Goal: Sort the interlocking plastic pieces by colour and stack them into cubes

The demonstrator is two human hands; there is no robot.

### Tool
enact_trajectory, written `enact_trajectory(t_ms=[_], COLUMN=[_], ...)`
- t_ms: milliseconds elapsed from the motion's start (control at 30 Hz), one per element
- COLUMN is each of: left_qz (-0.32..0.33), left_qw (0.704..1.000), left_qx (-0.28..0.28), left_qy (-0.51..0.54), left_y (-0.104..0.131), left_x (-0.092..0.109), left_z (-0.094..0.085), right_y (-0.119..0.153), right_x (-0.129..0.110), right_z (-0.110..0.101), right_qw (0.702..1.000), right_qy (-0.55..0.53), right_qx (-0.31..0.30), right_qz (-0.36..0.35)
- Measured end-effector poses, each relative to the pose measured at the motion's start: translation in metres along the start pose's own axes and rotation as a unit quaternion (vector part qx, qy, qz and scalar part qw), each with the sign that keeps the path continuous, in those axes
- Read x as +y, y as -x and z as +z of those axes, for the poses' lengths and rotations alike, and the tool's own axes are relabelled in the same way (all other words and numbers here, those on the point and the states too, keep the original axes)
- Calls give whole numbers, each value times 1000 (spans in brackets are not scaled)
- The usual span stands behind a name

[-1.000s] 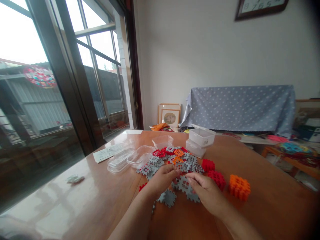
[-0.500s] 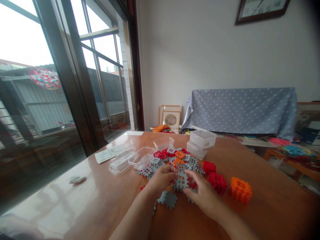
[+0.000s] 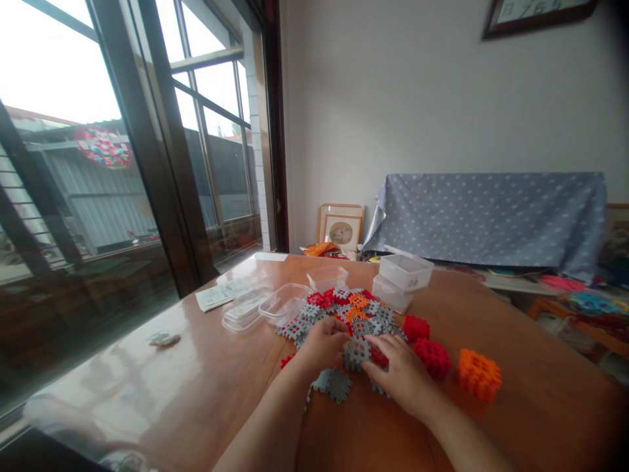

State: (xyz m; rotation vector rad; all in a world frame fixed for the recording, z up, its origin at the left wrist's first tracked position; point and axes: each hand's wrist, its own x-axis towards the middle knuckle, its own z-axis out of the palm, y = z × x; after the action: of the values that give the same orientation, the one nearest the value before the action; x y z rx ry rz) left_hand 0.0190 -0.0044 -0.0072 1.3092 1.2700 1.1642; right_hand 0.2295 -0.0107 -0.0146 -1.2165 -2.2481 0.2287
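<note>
A grey, toothed plastic panel with square openings (image 3: 356, 353) lies between the hands, at the near edge of a loose heap of grey and red interlocking pieces (image 3: 386, 319). The left hand (image 3: 324, 341) has its fingers curled together; whether they grip anything cannot be told. The right hand (image 3: 403, 372) is open, thumb and fingers parted beside the panel; contact is unclear. If either wrist sweeps sideways, overlapping pieces could slide, or the right forearm could nudge the red toothed stack (image 3: 432, 358), then the orange toothed stack (image 3: 479, 375) farther right.
</note>
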Motion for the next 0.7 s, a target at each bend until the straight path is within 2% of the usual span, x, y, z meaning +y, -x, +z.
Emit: enact_trajectory(t_ms=[167, 367, 700], left_qz=[38, 78, 69], left_qw=[992, 961, 946], left_qx=[17, 38, 11], left_qy=[-119, -262, -318], left_y=[-4, 3, 4], left_x=[-8, -2, -9], left_z=[-3, -4, -4], right_y=[1, 2, 3], right_x=[-3, -11, -16], right_z=[2, -4, -3], right_qw=[999, 998, 999], right_qy=[42, 36, 8], right_qx=[-25, -48, -43], right_qz=[-5, 8, 27])
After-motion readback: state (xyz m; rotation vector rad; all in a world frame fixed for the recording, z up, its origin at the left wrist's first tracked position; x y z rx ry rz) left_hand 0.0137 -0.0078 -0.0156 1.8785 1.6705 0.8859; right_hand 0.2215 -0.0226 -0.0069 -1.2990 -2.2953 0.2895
